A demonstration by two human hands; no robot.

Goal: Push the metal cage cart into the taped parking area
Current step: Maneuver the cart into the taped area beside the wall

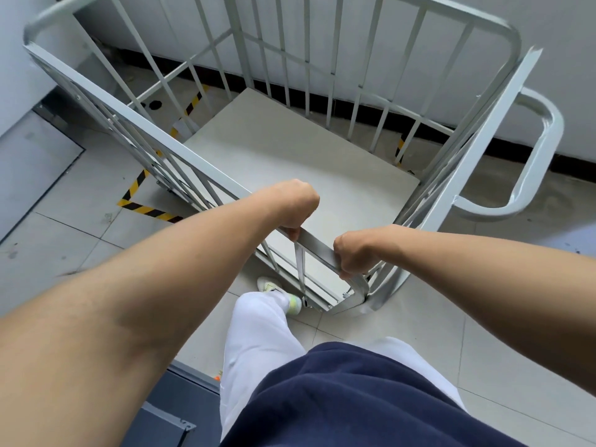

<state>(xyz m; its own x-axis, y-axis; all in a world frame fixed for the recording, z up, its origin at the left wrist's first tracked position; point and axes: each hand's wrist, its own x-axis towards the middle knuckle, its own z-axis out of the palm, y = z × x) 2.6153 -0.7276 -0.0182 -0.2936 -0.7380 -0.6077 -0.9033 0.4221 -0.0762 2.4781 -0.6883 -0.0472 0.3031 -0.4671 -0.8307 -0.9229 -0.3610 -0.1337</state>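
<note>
head view: my left grip and right grip are both clenched round the near top rail of the metal cage cart. the cart stands just ahead of them, over the striped floor tape, near the wall.

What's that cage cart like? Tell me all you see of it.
The cart looks like pale grey painted metal: a flat bare deck, barred sides, a looped handle on the right. It stands upright near the wall, partly over yellow-black tape. The left hand and right hand grip its near top rail.
</note>
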